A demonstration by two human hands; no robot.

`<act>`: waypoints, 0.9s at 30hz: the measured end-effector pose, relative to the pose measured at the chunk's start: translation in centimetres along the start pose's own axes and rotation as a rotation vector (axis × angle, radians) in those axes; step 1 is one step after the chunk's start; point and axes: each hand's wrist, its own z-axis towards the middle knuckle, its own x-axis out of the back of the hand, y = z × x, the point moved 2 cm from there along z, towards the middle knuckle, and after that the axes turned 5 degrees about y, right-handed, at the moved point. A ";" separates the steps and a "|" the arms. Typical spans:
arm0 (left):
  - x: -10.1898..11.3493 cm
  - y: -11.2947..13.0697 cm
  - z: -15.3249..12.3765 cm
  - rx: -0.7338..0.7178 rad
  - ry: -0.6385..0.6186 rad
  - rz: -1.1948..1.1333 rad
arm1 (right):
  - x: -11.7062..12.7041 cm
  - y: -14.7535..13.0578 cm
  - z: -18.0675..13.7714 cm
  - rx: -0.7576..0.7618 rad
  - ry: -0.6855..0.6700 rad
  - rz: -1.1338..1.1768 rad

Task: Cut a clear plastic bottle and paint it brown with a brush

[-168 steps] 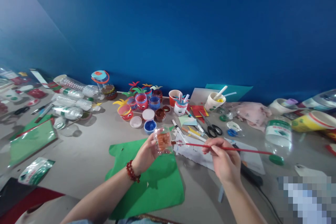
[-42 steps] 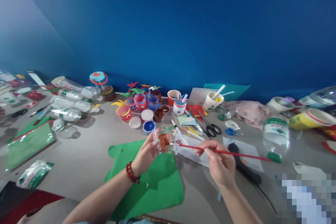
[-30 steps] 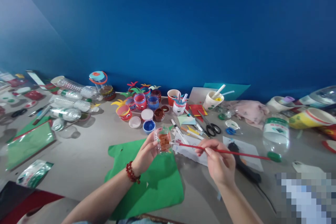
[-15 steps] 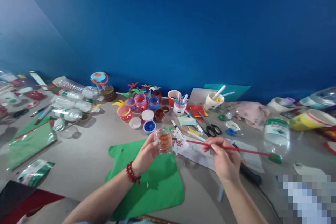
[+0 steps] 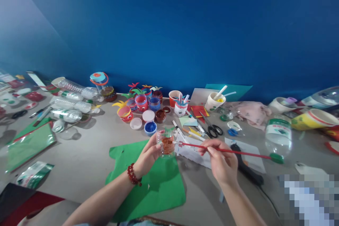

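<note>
My left hand (image 5: 151,152) grips a clear plastic bottle piece (image 5: 166,143) with a patch of brown paint on its side, held above a green sheet (image 5: 156,187). In my right hand (image 5: 221,160) is a long paintbrush (image 5: 238,152) with a red handle, pinched near its middle. The brush tip rests against the brown patch. Behind the hands stand an open pot of brown paint (image 5: 160,116) and an open pot of blue paint (image 5: 150,128).
Decorated cups (image 5: 141,102) with paper leaves stand near the blue wall. Scissors (image 5: 213,129), pens and paper lie right of centre. A glue gun (image 5: 247,169) and a large clear bottle (image 5: 278,137) are at the right. Several plastic bottles (image 5: 67,114) lie at the left.
My right hand has moved slightly left with the paintbrush, taking its tip from the edge of the bottle piece onto the brown patch. My left hand keeps its hold.
</note>
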 end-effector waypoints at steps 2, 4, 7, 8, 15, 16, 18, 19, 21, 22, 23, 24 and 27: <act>0.1 0.0 0.0 -0.005 -0.001 -0.007 | 0.4 -0.1 0.4 0.013 0.046 -0.009; 0.2 0.1 0.1 -0.015 0.002 -0.014 | 0.5 -0.4 0.8 0.033 0.085 -0.001; 0.2 0.0 0.1 -0.018 0.007 -0.010 | 0.2 -0.9 0.8 0.052 0.095 0.039; 0.2 -0.1 0.1 -0.016 0.007 -0.005 | 0.0 -1.0 0.6 0.054 0.079 0.051; 0.6 -0.8 0.2 -0.017 0.009 0.042 | -1.0 -0.5 -0.6 0.029 -0.049 0.049; 0.6 -0.8 0.2 -0.019 0.009 0.046 | -1.0 -0.4 -0.7 0.031 -0.061 0.045; 0.8 -0.9 0.2 -0.021 0.006 0.056 | -0.9 -0.3 -0.7 0.032 -0.074 0.033; 0.8 -0.9 0.2 -0.021 0.004 0.061 | -0.8 -0.3 -0.7 0.031 -0.076 0.025; 0.7 -0.8 0.2 -0.020 -0.001 0.064 | -0.6 -0.2 -0.6 0.033 -0.057 0.014; 0.6 -0.7 0.1 -0.017 -0.001 0.063 | -0.5 -0.2 -0.4 0.034 -0.040 0.006; 0.5 -0.6 0.1 -0.018 0.004 0.063 | -0.3 -0.3 -0.2 0.037 -0.019 -0.003; 0.5 -0.5 0.1 -0.017 0.009 0.063 | -0.1 -0.4 0.0 0.042 0.004 -0.011; 0.4 -0.2 0.1 -0.023 0.025 0.067 | 0.3 -0.7 0.6 0.057 0.078 -0.013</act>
